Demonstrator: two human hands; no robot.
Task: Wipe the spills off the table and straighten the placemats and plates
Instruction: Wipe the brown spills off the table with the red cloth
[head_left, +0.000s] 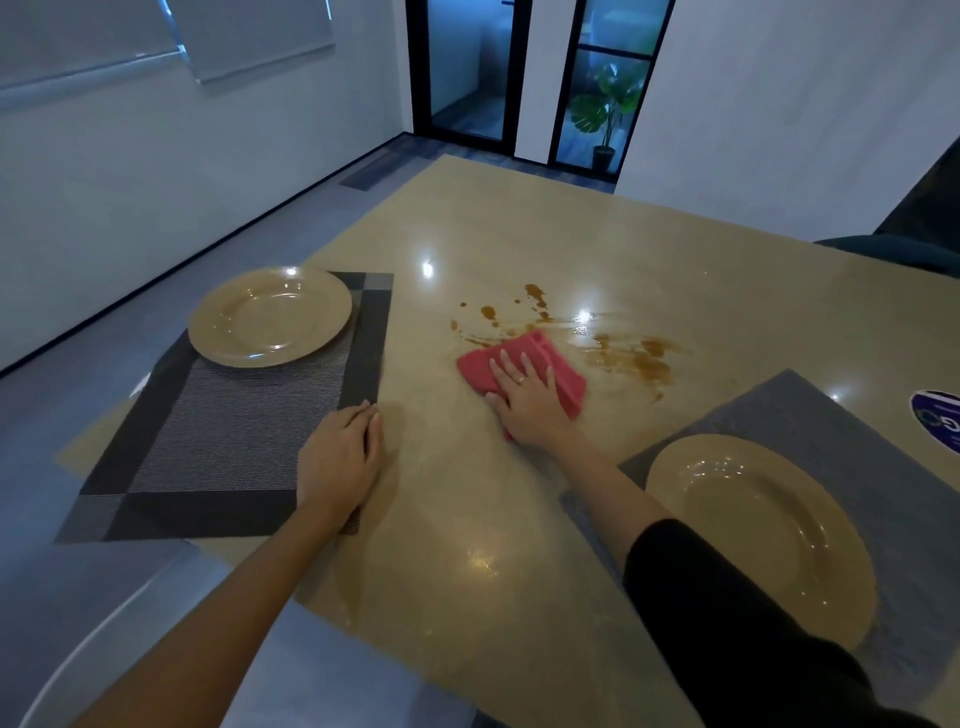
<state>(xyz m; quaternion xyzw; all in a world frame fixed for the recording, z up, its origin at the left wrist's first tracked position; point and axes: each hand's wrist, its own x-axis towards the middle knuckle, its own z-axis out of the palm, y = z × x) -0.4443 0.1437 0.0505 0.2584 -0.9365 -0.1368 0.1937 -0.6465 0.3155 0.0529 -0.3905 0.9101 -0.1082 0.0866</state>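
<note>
Table | right hand flat on cloth | spill smeared rightward

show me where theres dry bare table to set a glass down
Free and dry: the near strip of table between the dark placemat and the grey placemat, and the far stretch beyond the brown spill. Crowded: the middle, where the right hand presses the pink cloth beside the spill, and the left hand rests on the dark placemat's corner.

Place: home dining room | bench: glossy beige, set with placemats and plates | surrounds: white walls, roller blinds, glass doors, potted plant
</note>
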